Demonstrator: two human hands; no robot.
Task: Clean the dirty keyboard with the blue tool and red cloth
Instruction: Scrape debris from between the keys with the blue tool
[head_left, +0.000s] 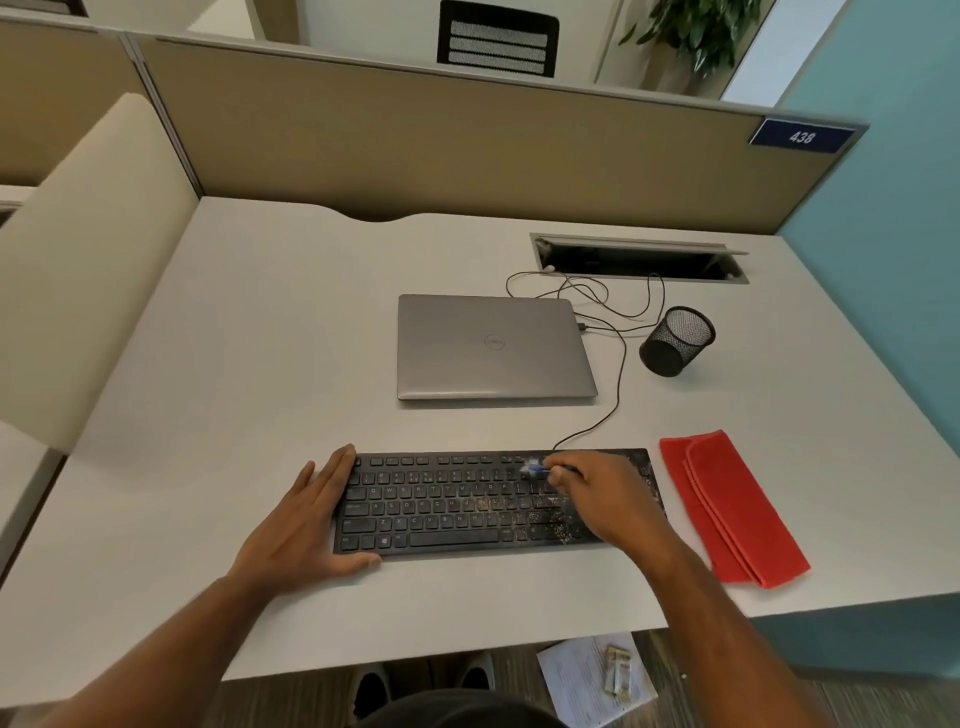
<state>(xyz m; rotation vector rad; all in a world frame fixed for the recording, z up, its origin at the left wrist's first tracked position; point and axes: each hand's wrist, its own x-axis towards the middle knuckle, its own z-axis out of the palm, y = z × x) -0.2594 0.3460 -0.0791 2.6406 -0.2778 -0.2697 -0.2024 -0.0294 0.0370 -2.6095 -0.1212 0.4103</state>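
Note:
A black keyboard lies near the desk's front edge, its right half speckled with pale crumbs and dust. My right hand rests over that right half and pinches the blue tool, whose pale bristle tip touches the upper key rows. My left hand lies flat with straight fingers against the keyboard's left end, thumb along its front edge. The folded red cloth lies on the desk just right of the keyboard, untouched.
A shut grey laptop sits behind the keyboard, with thin cables running to a desk cable slot. A black mesh pen cup stands at the right. Papers lie on the floor below the desk edge.

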